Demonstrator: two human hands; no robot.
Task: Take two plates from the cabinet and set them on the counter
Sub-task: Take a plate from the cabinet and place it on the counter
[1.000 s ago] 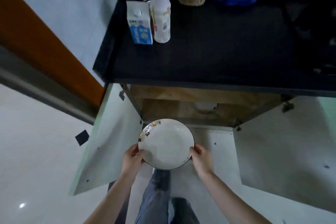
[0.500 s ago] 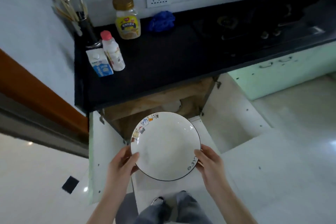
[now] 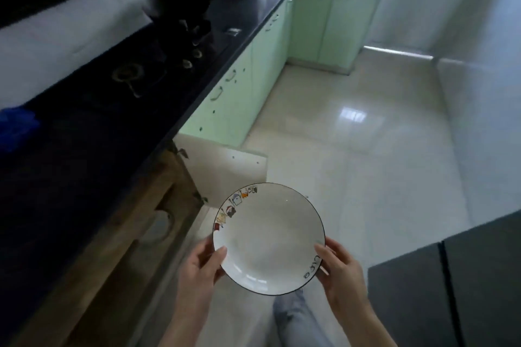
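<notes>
A white plate [image 3: 269,239] with a thin dark rim and small coloured drawings on its upper left edge is held level over the floor. My left hand [image 3: 201,263] grips its left edge, and my right hand [image 3: 339,272] grips its right edge. The open cabinet [image 3: 152,222] with a wooden interior lies to the left, below the black counter [image 3: 84,149]. Something pale and round sits inside the cabinet, too dim to identify.
One white cabinet door [image 3: 225,169] stands open beside the plate. A black wok [image 3: 177,8] rests on the stove [image 3: 146,73] further along the counter. A blue cloth [image 3: 15,127] lies at the left edge. A dark grey appliance [image 3: 451,284] stands at the right.
The view has swung to the right, from facing the counter to looking along it. The plate has risen and stays held in both hands.
</notes>
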